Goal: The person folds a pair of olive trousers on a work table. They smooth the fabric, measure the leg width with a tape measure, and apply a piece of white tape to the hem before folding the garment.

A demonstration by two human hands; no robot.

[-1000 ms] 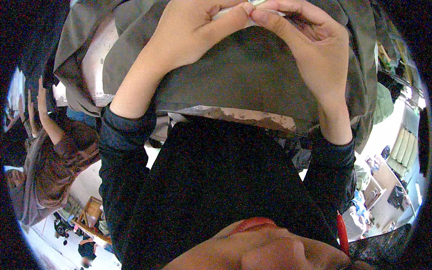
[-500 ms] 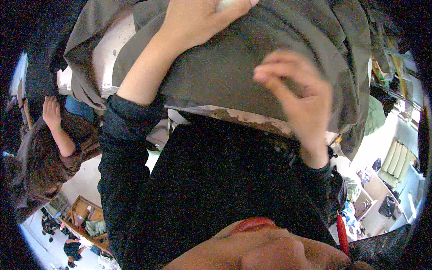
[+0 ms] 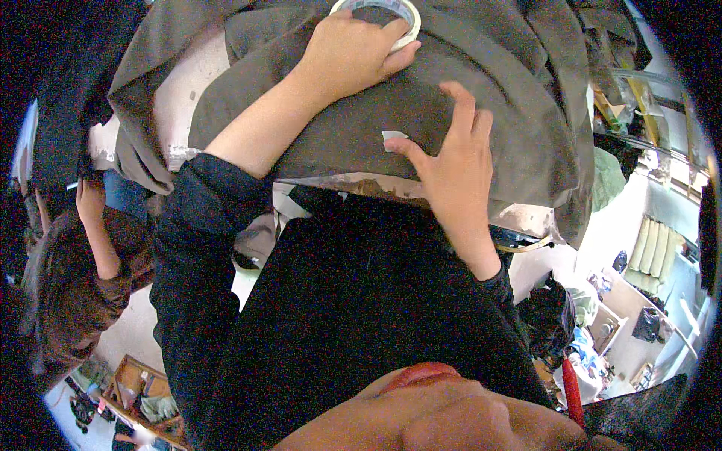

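My left hand (image 3: 352, 56) grips a roll of whitish tape (image 3: 413, 22) at the top middle, with its fingers over the ring's near side. The roll rests over a large dark grey-brown cloth (image 3: 526, 113) spread across the table. Over the cloth's near part hovers my right hand (image 3: 460, 169), thumb and fingers spread apart. A small whitish piece, apparently tape (image 3: 392, 137), clings to the right thumb's tip. No finger presses against it from the other side.
The worn, pale table edge (image 3: 376, 186) shows below the cloth. At the left, another person's arm (image 3: 94, 218) reaches over the table. A wooden crate (image 3: 143, 383) stands at lower left; a rack with rolled pale cloth (image 3: 653, 252) is at far right.
My right hand has shifted left and its fingers have spread; the small whitish piece now shows on its thumb. My left hand has come slightly nearer and right, bringing the tape roll into view.
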